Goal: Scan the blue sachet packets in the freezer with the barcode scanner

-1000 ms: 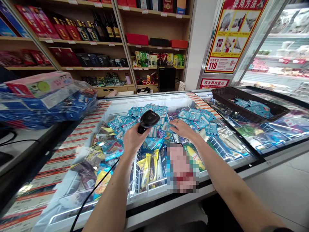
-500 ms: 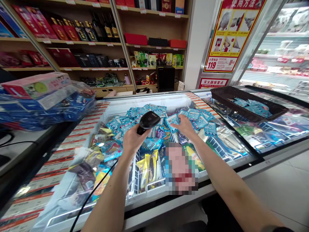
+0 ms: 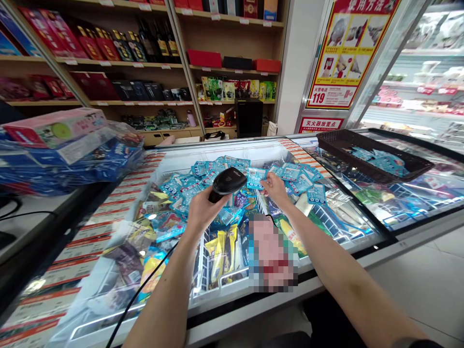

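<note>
My left hand (image 3: 205,207) is closed around the handle of a black corded barcode scanner (image 3: 229,181), whose head points right. Its cable runs down past my left forearm. Between the fingers of my right hand (image 3: 276,190) is a flat blue printed packet (image 3: 255,177), held by its right edge just beyond the scanner's head. More blue packets (image 3: 186,186) lie spread over the glass lid of the freezer to the left, and a second group (image 3: 299,178) lies to the right of my right hand.
A dark tray (image 3: 380,159) with several blue packets stands on the freezer at right. Beneath the glass are frozen goods, including yellow packages (image 3: 223,253). A pixelated pink object (image 3: 271,251) lies near the front edge. Boxes in plastic wrap (image 3: 65,154) are stacked at left.
The packet in my right hand has turned more upright to face the scanner. My left hand has moved the scanner slightly to the right, closer to the packet.
</note>
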Available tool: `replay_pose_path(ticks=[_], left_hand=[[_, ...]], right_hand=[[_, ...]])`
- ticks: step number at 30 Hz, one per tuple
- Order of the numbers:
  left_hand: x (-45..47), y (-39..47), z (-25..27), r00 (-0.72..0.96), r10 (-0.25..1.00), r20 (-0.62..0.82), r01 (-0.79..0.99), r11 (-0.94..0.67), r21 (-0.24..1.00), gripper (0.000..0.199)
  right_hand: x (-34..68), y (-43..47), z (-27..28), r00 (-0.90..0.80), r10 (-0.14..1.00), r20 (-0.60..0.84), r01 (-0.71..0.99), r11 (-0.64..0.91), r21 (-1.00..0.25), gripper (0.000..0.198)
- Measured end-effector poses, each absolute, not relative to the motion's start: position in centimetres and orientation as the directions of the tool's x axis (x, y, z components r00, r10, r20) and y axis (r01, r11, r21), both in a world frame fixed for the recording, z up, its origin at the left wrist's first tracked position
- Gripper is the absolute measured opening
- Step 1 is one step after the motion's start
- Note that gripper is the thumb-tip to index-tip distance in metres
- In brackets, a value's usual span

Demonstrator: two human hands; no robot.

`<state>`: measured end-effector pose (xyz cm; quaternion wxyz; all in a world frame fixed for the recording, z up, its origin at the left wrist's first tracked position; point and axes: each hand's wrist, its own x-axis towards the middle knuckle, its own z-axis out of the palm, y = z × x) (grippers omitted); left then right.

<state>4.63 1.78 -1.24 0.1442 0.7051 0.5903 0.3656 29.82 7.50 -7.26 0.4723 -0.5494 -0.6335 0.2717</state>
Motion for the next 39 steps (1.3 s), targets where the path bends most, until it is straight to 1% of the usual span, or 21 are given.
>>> replay_pose_path(ticks=[5, 8, 13, 21, 28, 36, 39], left_hand=[[4.91, 1.6, -1.24, 0.061, 0.941, 0.332, 0.73, -0.269, 0.629, 0.052], [5.02, 1.6, -1.31, 0.075, 0.937, 0.342, 0.722, -0.287, 0.629, 0.052], [5.07, 1.72, -1.33, 0.1, 0.938, 0.331, 0.731, -0.295, 0.615, 0.05], [5.47, 1.49, -1.08, 0.071, 0.944, 0.322, 0.753, -0.263, 0.603, 0.052], [5.39, 1.58, -1.05, 0.082, 0.947, 0.31, 0.76, -0.261, 0.595, 0.05], [5.53, 1.7, -1.05, 0.075, 0.949, 0.307, 0.782, -0.247, 0.573, 0.05], [5.56, 1.69, -1.0, 0.076, 0.95, 0.304, 0.785, -0.245, 0.569, 0.05]], right_hand=[[29.69, 7.04, -7.07, 0.062, 0.961, 0.269, 0.425, 0.218, -0.878, 0.027], [29.69, 7.14, -7.12, 0.072, 0.963, 0.26, 0.434, 0.205, -0.877, 0.026], [29.64, 7.3, -7.26, 0.06, 0.955, 0.292, 0.421, 0.241, -0.875, 0.024], [29.48, 7.51, -7.65, 0.042, 0.951, 0.306, 0.373, 0.269, -0.888, 0.025], [29.46, 7.59, -7.78, 0.047, 0.957, 0.285, 0.361, 0.249, -0.899, 0.027], [29.47, 7.69, -7.7, 0.025, 0.956, 0.292, 0.342, 0.266, -0.901, 0.023], [29.49, 7.61, -7.66, 0.031, 0.96, 0.277, 0.354, 0.249, -0.901, 0.022]])
